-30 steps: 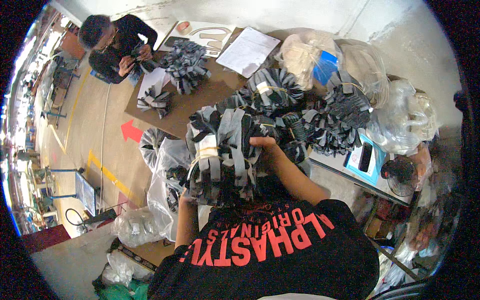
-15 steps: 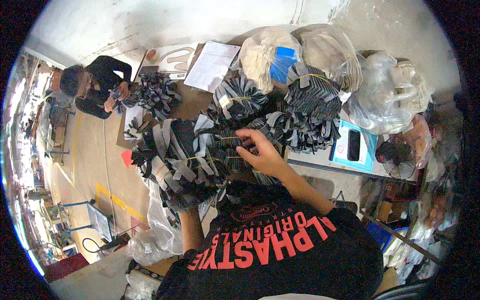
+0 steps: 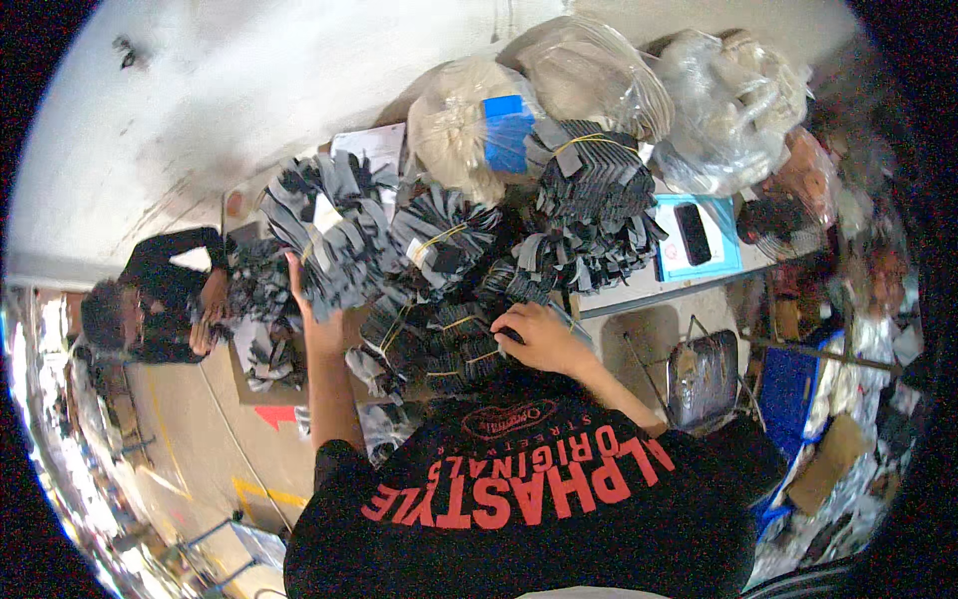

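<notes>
left hand [image 3: 303, 287] is against a grey strip bundle [image 3: 344, 243] upper left of centre, can't tell if gripping. right hand [image 3: 544, 337] is loosely spread at dark banded stacks [image 3: 457, 344] mid-frame, above red shirt lettering [image 3: 524, 499].

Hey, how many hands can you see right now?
4: left hand at the large strip bundle; right hand at the banded strip stacks; a co-worker's upper hand and lower hand, far left. Others may be hidden.

Free air above the dark bundles [image 3: 454, 329], bulky bags [image 3: 589, 80] beyond
</notes>
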Available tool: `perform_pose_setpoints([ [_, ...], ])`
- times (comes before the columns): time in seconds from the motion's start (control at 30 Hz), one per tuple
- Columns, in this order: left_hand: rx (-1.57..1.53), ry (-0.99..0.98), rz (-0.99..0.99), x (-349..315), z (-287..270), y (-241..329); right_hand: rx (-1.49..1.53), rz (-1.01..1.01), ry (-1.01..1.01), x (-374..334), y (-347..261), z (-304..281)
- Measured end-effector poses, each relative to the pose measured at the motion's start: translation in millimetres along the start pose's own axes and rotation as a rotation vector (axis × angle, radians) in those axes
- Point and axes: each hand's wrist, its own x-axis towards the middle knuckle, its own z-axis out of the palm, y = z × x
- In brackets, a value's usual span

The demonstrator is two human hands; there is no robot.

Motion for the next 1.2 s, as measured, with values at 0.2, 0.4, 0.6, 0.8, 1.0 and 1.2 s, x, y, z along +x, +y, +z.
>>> perform_pose_setpoints([
  [0.2, 0.060, 0.194, -0.484, 158, -72, -23, 0.105, 0.156, 0.226, -11, -15, -8],
  [0.4, 0.755, 0.157, -0.366, 204, -57, -101, -0.034, 0.279, 0.322, -8, -18, -25],
  [0.6, 1.246, 0.074, -0.090, 169, -31, -102, -0.153, 0.429, 0.117, -13, 0, -29],
  [0.8, 1.186, 0.032, 0.144, 55, 14, -64, -0.055, 0.626, -0.180, -32, -2, -40],
  [1.0, 1.115, -0.044, 0.075, -41, 38, -41, -0.223, 0.582, -0.223, -43, 4, -22],
  [1.2, 1.336, -0.196, 0.309, -84, 64, -50, -0.135, 0.567, -0.126, -54, 2, -20],
])
